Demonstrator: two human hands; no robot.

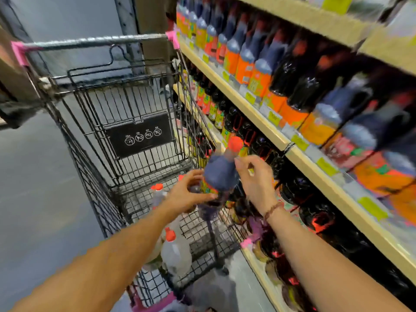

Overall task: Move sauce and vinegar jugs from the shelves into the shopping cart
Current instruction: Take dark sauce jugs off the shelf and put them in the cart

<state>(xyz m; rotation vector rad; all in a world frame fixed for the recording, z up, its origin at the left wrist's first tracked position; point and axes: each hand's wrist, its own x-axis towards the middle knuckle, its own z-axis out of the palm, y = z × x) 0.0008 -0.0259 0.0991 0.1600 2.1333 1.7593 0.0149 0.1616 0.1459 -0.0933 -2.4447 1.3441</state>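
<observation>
Jug [220,174] in L hand [188,195], above cart [94,41] (blurry)

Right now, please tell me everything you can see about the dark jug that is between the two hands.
The dark jug looks like plastic holding dark sauce, with a red cap and a yellow-orange label low down. It is nearly upright, above the right wall of the shopping cart. The left hand grips its lower body; the right hand touches its shoulder, grip unclear.
</observation>
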